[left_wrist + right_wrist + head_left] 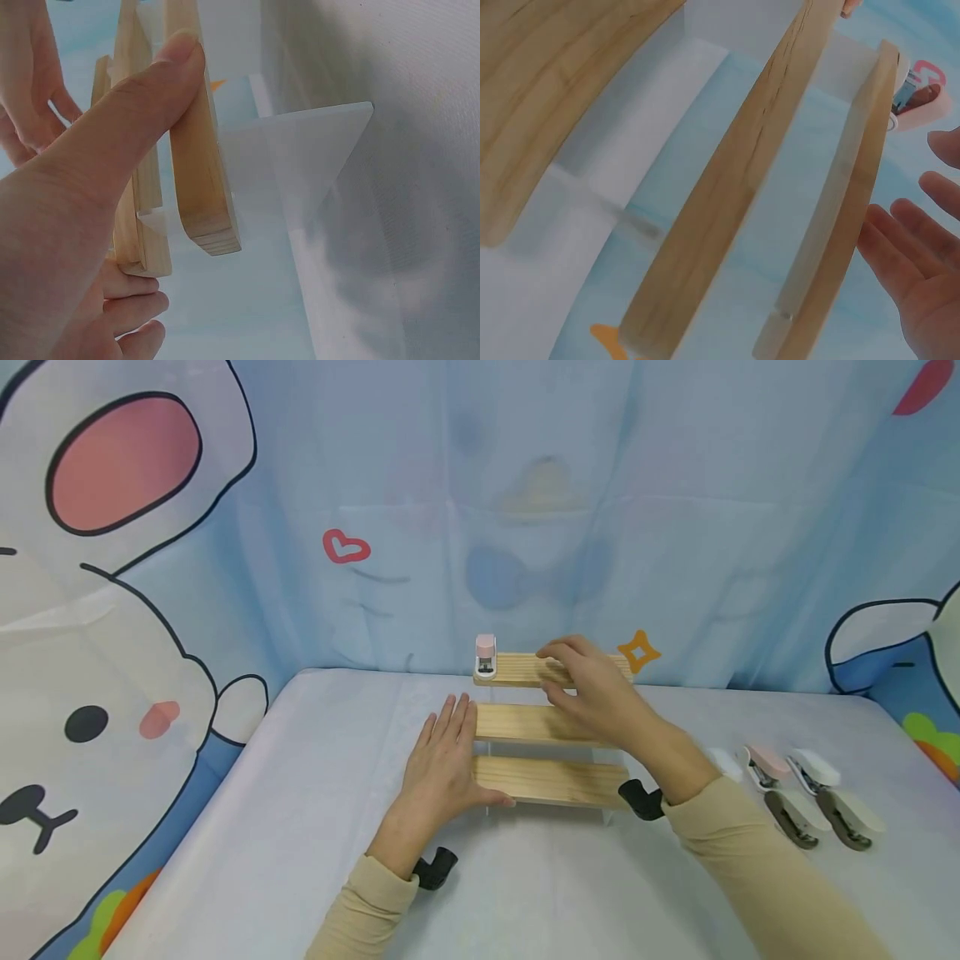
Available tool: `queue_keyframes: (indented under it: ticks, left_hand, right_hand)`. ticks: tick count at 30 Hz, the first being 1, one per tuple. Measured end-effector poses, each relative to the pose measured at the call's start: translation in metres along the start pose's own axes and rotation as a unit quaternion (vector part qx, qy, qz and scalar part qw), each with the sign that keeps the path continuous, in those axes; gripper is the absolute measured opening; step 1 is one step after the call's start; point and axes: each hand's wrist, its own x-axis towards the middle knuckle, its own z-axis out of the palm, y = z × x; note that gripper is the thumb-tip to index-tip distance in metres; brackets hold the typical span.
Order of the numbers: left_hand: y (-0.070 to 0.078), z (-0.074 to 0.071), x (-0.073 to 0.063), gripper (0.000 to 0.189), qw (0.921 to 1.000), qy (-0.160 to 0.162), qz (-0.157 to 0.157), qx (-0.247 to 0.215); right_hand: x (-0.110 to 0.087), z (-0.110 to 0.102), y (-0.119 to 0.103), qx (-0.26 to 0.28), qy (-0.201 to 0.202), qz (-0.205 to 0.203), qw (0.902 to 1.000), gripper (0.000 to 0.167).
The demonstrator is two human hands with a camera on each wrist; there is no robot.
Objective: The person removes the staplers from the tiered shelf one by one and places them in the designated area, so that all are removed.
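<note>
A small three-tier stand with wooden boards and clear supports stands on the white table. A pink and white mini stapler [486,653] sits upright at the left end of the top board [517,670]. My left hand [446,768] lies along the stand's left side with fingers straight, its thumb resting on the lowest board [196,180]. Over the top board, right of the stapler, my right hand [588,689] hovers with loosely bent fingers and nothing between them. Its fingertips are right at the board's edge in the right wrist view. The middle board [517,723] carries nothing.
Several more staplers lie in two rows at the right, among them a pink one [768,762] and a white one [817,768], partly beside my right sleeve [738,843]. A blue cartoon curtain [420,610] hangs directly behind the table [255,827].
</note>
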Motion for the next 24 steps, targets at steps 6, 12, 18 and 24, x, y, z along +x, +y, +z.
queue_keyframes:
  ticks: [6,12,18,24]
  left_hand:
    - [0.001,0.000,0.000,0.140,1.0000,0.002,0.001,0.003]
    - [0.001,-0.001,0.000,0.140,0.9999,0.004,0.005,0.008]
    - [0.000,-0.001,0.000,0.140,0.9999,0.004,0.007,0.007]
    - [-0.001,-0.001,0.001,0.139,1.0000,0.000,0.006,0.006]
  right_hand:
    - [0.015,0.008,-0.006,0.017,-0.007,-0.013,0.9997,0.035]
    - [0.028,0.013,-0.014,0.027,-0.025,-0.014,0.9992,0.044]
    - [0.040,0.019,-0.019,0.035,-0.056,0.019,0.9976,0.058]
    - [0.048,0.026,-0.023,0.055,-0.075,0.033,0.9951,0.065]
